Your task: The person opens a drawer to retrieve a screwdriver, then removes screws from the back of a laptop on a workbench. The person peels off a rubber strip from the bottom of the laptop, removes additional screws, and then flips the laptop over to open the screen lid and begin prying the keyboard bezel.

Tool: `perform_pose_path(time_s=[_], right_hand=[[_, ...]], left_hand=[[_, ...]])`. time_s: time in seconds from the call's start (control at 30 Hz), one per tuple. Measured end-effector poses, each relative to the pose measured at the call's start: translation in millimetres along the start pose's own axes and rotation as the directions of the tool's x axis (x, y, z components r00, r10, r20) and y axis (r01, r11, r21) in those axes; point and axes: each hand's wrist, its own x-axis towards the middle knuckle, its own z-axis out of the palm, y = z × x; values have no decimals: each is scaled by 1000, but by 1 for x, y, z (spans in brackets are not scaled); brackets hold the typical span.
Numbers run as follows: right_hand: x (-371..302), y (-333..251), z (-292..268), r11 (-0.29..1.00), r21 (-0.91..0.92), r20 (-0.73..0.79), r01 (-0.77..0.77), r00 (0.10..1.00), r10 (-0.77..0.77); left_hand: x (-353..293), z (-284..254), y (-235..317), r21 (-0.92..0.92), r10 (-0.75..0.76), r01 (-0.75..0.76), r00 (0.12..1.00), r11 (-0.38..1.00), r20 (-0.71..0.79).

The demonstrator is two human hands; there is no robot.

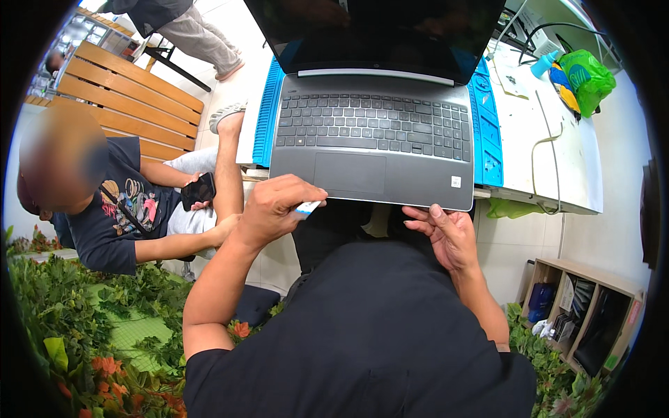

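An open grey laptop (pixel 348 171) lies in front of me, its dark screen (pixel 380 35) raised at the far side. My left hand (pixel 279 202) is closed in a pinch at the laptop's front left corner. Between its fingers shows a small flat white-and-blue piece (pixel 307 207), whose kind I cannot make out. At the front right edge is my right hand (pixel 449 237), palm turned up and fingers apart. Its fingertips are at the laptop's rim, and no object shows in it.
Under the laptop is a blue ridged mat (pixel 488 132) on a white table (pixel 575 160). A green plastic bag (pixel 587 80), a light blue bottle (pixel 543 64) and cables lie at right. A seated person holds a phone (pixel 199 191) at left, near a wooden bench (pixel 132 94). A shelf (pixel 592 272) stands lower right.
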Motion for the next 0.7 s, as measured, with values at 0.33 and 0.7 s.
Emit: perform_pose_path(time_s=[0.33, 0.7], right_hand=[[0, -4, 3, 1000, -7, 4, -3, 1000, 3], [0, -2, 1, 1000, 19, 6, -17, 1000, 17]], left_hand=[[-15, 14, -3, 45, 120, -116, 989, 992, -84], [29, 30, 17, -41, 45, -43, 998, 998, 50]])
